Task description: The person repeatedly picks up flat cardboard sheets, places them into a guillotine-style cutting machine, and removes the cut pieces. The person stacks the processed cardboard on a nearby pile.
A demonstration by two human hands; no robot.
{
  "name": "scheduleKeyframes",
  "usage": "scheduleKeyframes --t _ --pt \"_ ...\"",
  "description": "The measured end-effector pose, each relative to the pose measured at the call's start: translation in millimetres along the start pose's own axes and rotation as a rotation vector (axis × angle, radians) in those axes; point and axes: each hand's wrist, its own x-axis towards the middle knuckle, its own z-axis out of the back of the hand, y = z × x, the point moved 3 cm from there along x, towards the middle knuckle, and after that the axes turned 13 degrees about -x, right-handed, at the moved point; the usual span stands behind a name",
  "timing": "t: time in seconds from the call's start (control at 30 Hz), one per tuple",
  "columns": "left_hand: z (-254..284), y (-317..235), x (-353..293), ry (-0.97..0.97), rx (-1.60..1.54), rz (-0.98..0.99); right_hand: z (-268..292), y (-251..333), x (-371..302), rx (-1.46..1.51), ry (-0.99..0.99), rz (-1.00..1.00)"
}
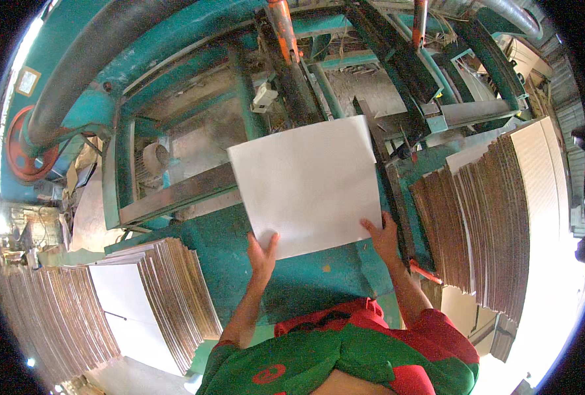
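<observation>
A white rectangular sheet of cardboard (309, 187) is held out in front of me over a teal machine table. My left hand (263, 255) grips its near left corner, thumb on top and fingers underneath. At the near right corner, my right hand (382, 236) pinches the edge the same way. The fingers below the sheet are hidden. Its far edge reaches up to the dark frame of the machine.
A tall stack of cardboard sheets (483, 217) stands to my right. More stacks (174, 296) sit at the left. Ahead is a teal machine frame (124, 164) with dark rollers, orange posts (282, 26) and a red wheel (26, 146). An orange-red lever (426, 272) juts near my right forearm.
</observation>
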Motion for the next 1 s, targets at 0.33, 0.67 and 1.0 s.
scheduleKeyframes --t 0.33,0.67,1.0 --pt "-53.6 5.6 26.2 0.115 0.157 0.135 -42.9 -35.9 8.8 1.01 0.09 -0.406" --pt "-67.4 -6.8 20.3 0.22 -0.05 0.239 -39.7 -16.9 0.6 0.573 0.0 -0.347" --pt "-71.0 11.8 22.3 0.145 0.068 0.126 -46.1 -32.1 2.6 0.605 -0.044 -0.395"
